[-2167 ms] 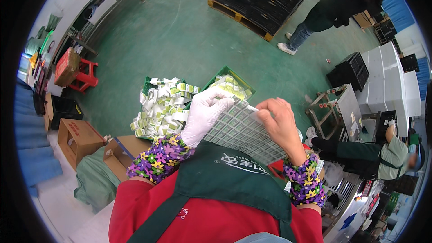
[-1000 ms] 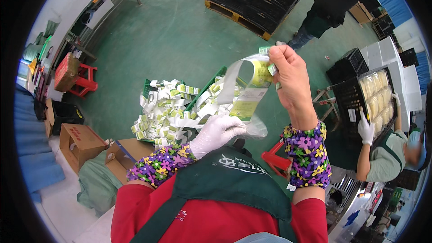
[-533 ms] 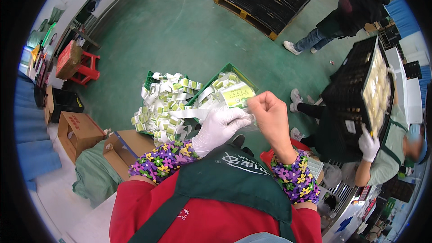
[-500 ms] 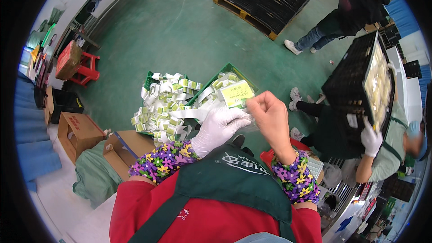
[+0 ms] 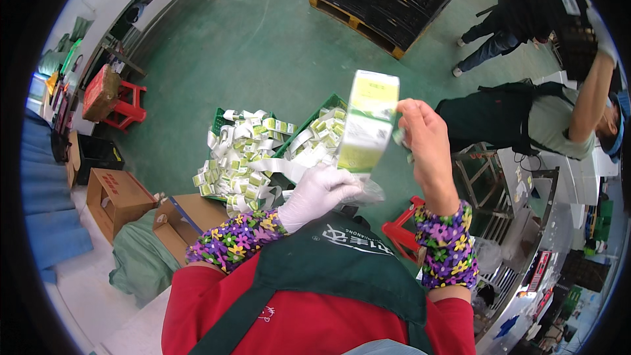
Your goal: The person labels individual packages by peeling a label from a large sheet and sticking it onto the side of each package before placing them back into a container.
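A strip of green-and-white labels point(image 5: 369, 118) stands stretched up in front of me. My left hand point(image 5: 317, 196), in a white glove, pinches its lower end. My right hand point(image 5: 427, 151) is bare, with bent fingers closed at the strip's upper right edge; small green-and-white bits show under those fingers. Clear plastic film point(image 5: 373, 192) sticks out beside the left fingertips; what it belongs to is hidden. Beyond the left hand, a green crate point(image 5: 217, 118) is heaped with folded label strips point(image 5: 246, 151). Another green crate point(image 5: 338, 100) beside it also holds strips, partly behind the raised labels.
Black crates point(image 5: 388, 0) are stacked on a yellow pallet point(image 5: 355, 22) ahead. At right, a co-worker point(image 5: 526, 115) lifts a black crate point(image 5: 559, 6); another person point(image 5: 506, 26) stands beyond. Cardboard boxes point(image 5: 117, 200) lie left. A red stool point(image 5: 402, 230) is near my right arm.
The label strip has been drawn out longer and upward, and my right hand has moved right and up. The co-worker at right has turned and raised the black crate. My left hand has barely moved.
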Tool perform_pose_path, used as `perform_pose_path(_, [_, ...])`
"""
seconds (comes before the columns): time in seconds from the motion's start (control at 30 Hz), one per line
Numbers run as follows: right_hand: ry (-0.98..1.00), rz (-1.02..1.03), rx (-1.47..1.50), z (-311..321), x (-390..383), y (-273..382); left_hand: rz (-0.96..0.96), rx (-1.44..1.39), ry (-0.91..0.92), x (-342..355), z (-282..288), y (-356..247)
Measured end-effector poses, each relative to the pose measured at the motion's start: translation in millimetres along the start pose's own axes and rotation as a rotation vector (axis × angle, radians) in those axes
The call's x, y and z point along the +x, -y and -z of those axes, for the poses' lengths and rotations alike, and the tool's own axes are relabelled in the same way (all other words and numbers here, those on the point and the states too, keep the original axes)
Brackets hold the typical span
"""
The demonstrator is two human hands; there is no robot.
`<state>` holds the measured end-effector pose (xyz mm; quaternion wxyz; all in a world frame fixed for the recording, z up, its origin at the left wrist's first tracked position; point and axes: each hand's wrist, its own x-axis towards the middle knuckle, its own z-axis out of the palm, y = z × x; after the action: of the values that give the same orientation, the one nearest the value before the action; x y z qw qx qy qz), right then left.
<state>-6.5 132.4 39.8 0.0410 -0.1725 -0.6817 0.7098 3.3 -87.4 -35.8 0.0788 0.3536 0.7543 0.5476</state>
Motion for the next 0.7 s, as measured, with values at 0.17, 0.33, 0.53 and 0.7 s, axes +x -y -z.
perform_pose_path(0.17, [-0.037, 0.054, -0.107, -21, -33, -17, 0.088, 0.007, -0.095, 12, 9, -5])
perform_pose_path(0.33, [-0.027, 0.147, -0.269, -33, -39, -26, 0.019, 0.101, -0.106, 15, 10, -15])
perform_pose_path(0.53, [-0.125, 0.375, -0.682, -39, -46, -15, -0.102, 0.121, -0.186, 15, 12, -18])
perform_pose_path(0.7, [0.290, -0.092, -0.127, -11, -24, -20, -0.172, 0.128, -0.036, 16, 18, -13])
